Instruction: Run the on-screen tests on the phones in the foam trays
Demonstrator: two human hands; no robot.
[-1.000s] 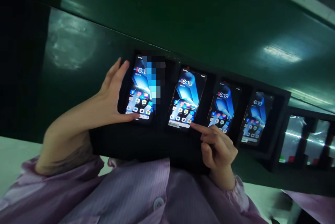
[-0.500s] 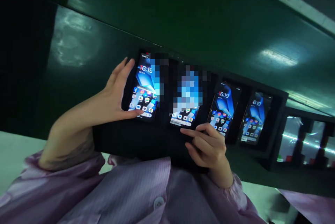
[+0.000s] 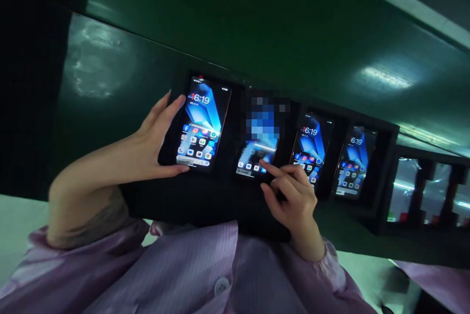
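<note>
Several lit phones stand side by side in a black tray [image 3: 205,196] on a green belt. My left hand [image 3: 156,140] is spread beside the leftmost phone [image 3: 201,125], thumb under its lower edge and fingers along its left side. My right hand [image 3: 290,196] has the forefinger stretched out, its tip on the lower screen of the second phone [image 3: 257,157], the other fingers curled in. A third phone [image 3: 310,150] and a fourth phone [image 3: 354,162] glow to the right, untouched.
A second black tray [image 3: 422,196] with shiny reflective pieces sits at the right on the green belt [image 3: 257,25]. A pale table edge [image 3: 14,226] runs below. Another person's purple sleeve [image 3: 436,280] shows at the bottom right corner.
My right forefinger left the second phone's lower right corner, drew back below it, and now touches its lower screen again. My left hand has stayed at the first phone.
</note>
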